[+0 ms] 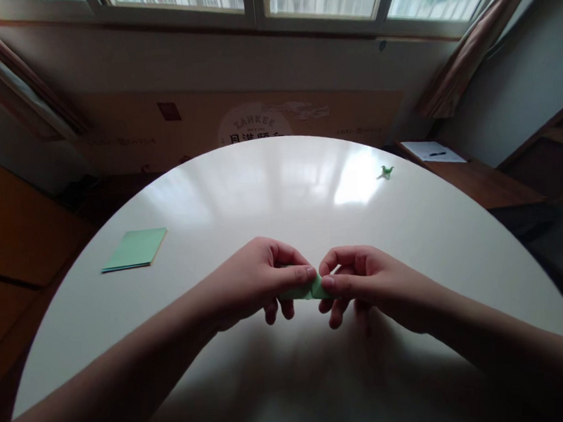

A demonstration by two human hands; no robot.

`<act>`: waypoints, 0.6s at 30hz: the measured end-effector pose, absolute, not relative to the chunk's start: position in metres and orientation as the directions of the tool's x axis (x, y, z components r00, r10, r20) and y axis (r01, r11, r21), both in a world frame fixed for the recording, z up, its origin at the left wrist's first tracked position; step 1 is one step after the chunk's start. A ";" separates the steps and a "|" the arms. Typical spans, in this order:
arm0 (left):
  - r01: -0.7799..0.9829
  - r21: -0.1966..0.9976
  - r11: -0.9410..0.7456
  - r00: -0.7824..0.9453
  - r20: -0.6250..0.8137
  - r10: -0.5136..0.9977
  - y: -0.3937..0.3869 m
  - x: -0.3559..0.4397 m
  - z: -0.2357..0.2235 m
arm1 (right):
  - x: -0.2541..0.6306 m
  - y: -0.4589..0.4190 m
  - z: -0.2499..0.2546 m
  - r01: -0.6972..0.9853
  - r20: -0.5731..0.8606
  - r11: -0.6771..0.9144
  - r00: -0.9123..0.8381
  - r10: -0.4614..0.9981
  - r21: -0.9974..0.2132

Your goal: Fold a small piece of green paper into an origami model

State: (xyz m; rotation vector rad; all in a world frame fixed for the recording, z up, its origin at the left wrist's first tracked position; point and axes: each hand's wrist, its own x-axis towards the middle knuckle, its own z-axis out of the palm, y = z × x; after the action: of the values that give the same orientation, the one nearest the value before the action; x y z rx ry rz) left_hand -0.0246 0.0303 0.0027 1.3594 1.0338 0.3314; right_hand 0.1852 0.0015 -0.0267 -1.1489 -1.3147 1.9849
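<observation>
Both my hands meet over the middle of a round white table (280, 191). Between them is a small folded piece of green paper (308, 291), mostly hidden by my fingers. My left hand (260, 279) pinches its left end with thumb and fingers curled. My right hand (365, 279) pinches its right end the same way. The paper is held just above the tabletop.
A stack of green paper sheets (135, 249) lies on the table's left side. A tiny folded green paper figure (386, 172) stands at the far right. Beyond the table are a cardboard panel (255, 125), windows, and a brown side surface with a white sheet and pen (433, 152).
</observation>
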 end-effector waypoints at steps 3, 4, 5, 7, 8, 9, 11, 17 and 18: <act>0.359 0.900 0.246 0.545 -0.416 0.728 0.031 -0.025 0.002 | 0.186 0.003 -0.027 0.056 -0.388 -0.423 -0.521 0.760 -0.904; 0.354 0.901 0.250 0.542 -0.416 0.730 0.032 -0.025 0.001 | 0.186 0.003 -0.028 0.054 -0.389 -0.425 -0.520 0.761 -0.904; 0.345 0.904 0.253 0.539 -0.412 0.735 0.032 -0.025 0.000 | 0.186 0.003 -0.028 0.053 -0.389 -0.427 -0.521 0.760 -0.903; 0.327 0.909 0.260 0.525 -0.403 0.749 0.032 -0.026 -0.001 | 0.185 0.004 -0.028 0.053 -0.392 -0.431 -0.527 0.754 -0.901; 0.319 0.911 0.263 0.518 -0.400 0.756 0.032 -0.026 -0.002 | 0.185 0.003 -0.028 0.056 -0.393 -0.432 -0.531 0.750 -0.900; 0.316 0.912 0.263 0.510 -0.397 0.763 0.032 -0.026 -0.002 | 0.185 0.003 -0.027 0.060 -0.397 -0.435 -0.537 0.745 -0.898; 0.317 0.914 0.255 0.500 -0.390 0.773 0.032 -0.025 -0.003 | 0.184 0.003 -0.026 0.072 -0.403 -0.437 -0.545 0.736 -0.896; 0.236 0.937 0.256 0.469 -0.341 0.815 0.032 -0.024 -0.005 | 0.185 0.001 -0.025 0.040 -0.370 -0.416 -0.542 0.755 -0.908; 0.207 0.942 0.264 0.463 -0.333 0.821 0.032 -0.024 -0.004 | 0.186 0.001 -0.024 0.021 -0.350 -0.402 -0.532 0.771 -0.916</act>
State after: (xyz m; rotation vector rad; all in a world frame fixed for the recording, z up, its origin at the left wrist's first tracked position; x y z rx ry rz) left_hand -0.0241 0.0319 -0.0044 1.2692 1.0475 0.5386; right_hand 0.1858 0.0008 -0.0244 -1.1120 -1.3104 1.9805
